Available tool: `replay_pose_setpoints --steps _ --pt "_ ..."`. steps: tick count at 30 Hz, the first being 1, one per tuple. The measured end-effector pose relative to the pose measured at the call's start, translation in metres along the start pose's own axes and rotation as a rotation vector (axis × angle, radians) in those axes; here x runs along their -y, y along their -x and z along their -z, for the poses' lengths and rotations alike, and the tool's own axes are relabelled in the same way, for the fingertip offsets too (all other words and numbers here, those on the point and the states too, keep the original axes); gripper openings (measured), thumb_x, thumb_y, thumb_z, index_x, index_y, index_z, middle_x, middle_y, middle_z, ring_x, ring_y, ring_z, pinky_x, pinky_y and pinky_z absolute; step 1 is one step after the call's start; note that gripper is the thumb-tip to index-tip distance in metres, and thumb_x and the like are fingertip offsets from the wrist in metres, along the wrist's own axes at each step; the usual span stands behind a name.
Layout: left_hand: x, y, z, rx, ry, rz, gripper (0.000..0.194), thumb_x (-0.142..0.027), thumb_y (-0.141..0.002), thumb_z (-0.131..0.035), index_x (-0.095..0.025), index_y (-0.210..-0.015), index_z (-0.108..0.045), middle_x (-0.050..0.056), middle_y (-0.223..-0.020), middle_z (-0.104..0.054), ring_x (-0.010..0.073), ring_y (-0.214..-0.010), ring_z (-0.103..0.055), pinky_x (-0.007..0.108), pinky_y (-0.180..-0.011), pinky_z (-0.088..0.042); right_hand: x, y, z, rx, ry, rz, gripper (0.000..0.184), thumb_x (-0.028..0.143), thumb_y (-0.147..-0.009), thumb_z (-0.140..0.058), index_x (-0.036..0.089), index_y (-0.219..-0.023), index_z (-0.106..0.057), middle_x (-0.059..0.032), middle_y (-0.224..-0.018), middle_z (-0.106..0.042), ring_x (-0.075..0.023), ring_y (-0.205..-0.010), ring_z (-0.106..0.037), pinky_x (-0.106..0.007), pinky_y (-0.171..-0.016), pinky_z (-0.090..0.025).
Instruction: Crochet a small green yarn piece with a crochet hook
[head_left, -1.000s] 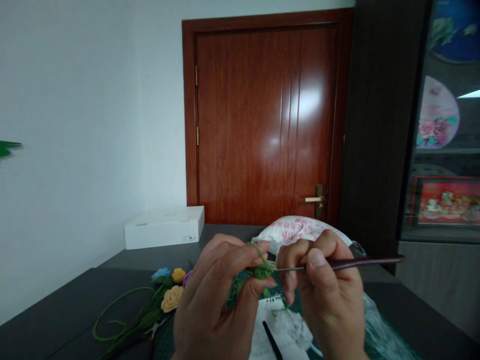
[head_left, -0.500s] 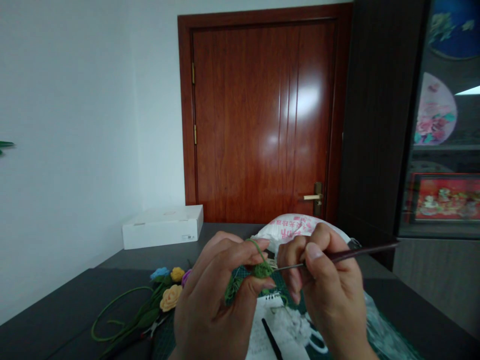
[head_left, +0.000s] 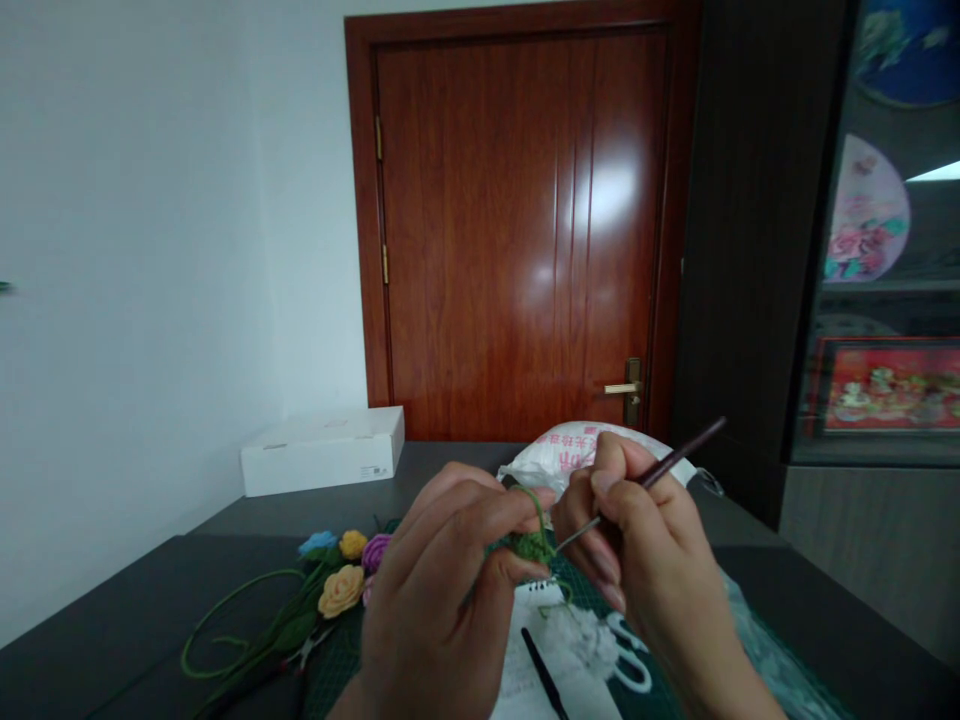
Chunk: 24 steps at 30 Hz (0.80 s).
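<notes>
Between thumb and fingers, my left hand [head_left: 442, 590] pinches a small piece of green crochet work [head_left: 532, 545]. A strand of green yarn [head_left: 538, 505] loops from its fingers down to the piece. My right hand [head_left: 645, 545] grips a crochet hook [head_left: 679, 452] with a dark handle, pen-like. The hook's thin metal shaft points down-left, its tip at the right edge of the green piece. Whether the tip sits inside a stitch is too small to tell. The left fingers cover part of the crochet work.
Crocheted flowers [head_left: 341, 592] with green stems lie at left beside pliers [head_left: 307, 648]. Below my hands are a notebook [head_left: 517, 660], a black pen [head_left: 544, 672], white fluffy stuffing [head_left: 581, 640] and white-handled scissors [head_left: 634, 670]. A white box [head_left: 322, 455] and a printed bag [head_left: 562, 450] stand behind.
The hook has tilted more steeply, its handle end swinging up and left. Both hands have shifted slightly, the left one to the right with the green piece. The view has moved a little.
</notes>
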<state>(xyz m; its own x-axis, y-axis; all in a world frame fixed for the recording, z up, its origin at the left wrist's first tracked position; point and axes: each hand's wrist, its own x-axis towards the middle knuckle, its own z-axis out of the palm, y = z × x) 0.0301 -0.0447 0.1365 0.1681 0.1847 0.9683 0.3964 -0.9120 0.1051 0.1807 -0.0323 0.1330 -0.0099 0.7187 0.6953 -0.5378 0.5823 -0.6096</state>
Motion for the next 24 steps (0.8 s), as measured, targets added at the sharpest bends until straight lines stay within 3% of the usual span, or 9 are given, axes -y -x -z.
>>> replay_pose_setpoints --steps 5,11,19,24 --pt "-0.001 0.0 0.0 -0.015 0.028 0.063 0.041 0.005 -0.081 -0.062 -0.027 -0.105 -0.068 -0.001 -0.094 -0.074 0.0173 -0.089 -0.068 0.031 -0.08 -0.057 -0.003 -0.001 -0.003 0.036 -0.073 -0.05 0.028 0.025 -0.1 -0.053 0.023 -0.072 -0.046 0.0097 -0.043 -0.051 -0.0051 -0.029 -0.032 -0.016 -0.036 -0.027" --pt "0.001 0.001 -0.001 -0.062 0.132 0.182 0.051 0.006 -0.075 -0.067 -0.031 -0.11 -0.072 -0.002 -0.091 -0.072 0.0176 -0.087 -0.07 0.027 -0.075 -0.057 -0.004 0.004 -0.004 0.023 0.004 0.047 0.026 0.026 -0.102 -0.053 0.024 -0.076 -0.047 0.0076 -0.048 -0.055 -0.0076 -0.036 -0.042 -0.018 -0.04 -0.032" --pt "-0.004 0.001 0.0 -0.142 0.314 0.398 0.05 0.007 -0.072 -0.071 -0.031 -0.104 -0.075 -0.004 -0.089 -0.074 0.0152 -0.083 -0.075 0.022 -0.074 -0.06 -0.008 0.006 -0.013 0.05 -0.066 0.134 0.025 0.026 -0.104 -0.051 0.024 -0.079 -0.046 0.0051 -0.059 -0.06 -0.0115 -0.048 -0.053 -0.024 -0.051 -0.043" --pt "-0.005 -0.001 0.001 -0.2 0.423 0.511 0.045 0.0 -0.071 -0.079 -0.029 -0.106 -0.077 -0.003 -0.083 -0.074 0.0146 -0.082 -0.075 0.019 -0.071 -0.06 -0.013 0.005 -0.02 0.052 -0.198 0.109 0.025 0.026 -0.104 -0.051 0.023 -0.08 -0.047 0.0054 -0.062 -0.061 -0.009 -0.049 -0.054 -0.022 -0.054 -0.044"
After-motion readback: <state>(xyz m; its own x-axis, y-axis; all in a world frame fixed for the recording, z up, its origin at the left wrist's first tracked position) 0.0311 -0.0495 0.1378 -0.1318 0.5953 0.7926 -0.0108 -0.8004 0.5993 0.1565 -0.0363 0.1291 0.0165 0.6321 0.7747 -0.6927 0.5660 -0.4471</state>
